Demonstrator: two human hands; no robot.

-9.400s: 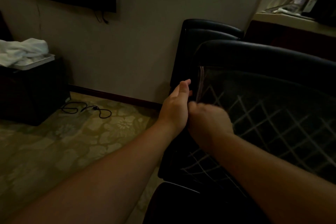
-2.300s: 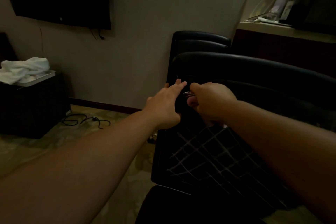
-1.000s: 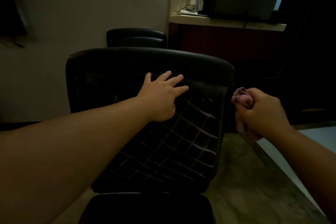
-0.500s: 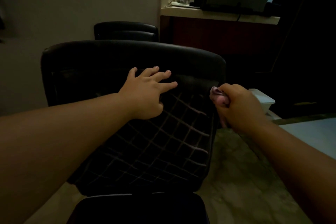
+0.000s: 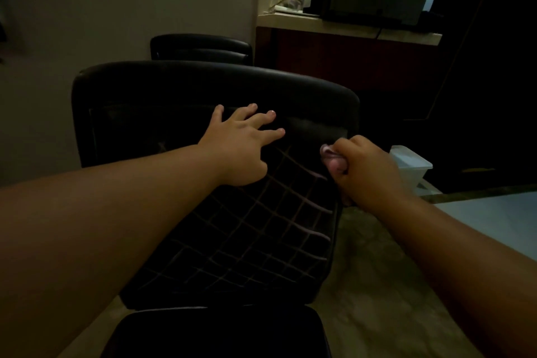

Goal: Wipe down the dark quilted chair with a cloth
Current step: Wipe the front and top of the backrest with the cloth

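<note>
The dark quilted chair [image 5: 247,241] faces me, its backrest filling the middle of the view and its seat at the bottom edge. My left hand [image 5: 241,148] lies flat on the upper backrest with its fingers spread. My right hand [image 5: 363,171] grips a small pinkish cloth [image 5: 329,154] bunched in its fist, and holds it against the backrest's right edge. Most of the cloth is hidden inside the fist.
A second dark chair [image 5: 200,48] stands behind against the wall. A counter [image 5: 348,27] with bottles and a dark screen is at the back right. A white plastic box [image 5: 411,166] sits on the floor right of the chair. Patterned flooring [image 5: 363,285] lies to the right.
The chair has turned from side-on to facing me. My left hand moved from the backrest's edge to lie flat on its front. My right hand brought the cloth in to the right edge.
</note>
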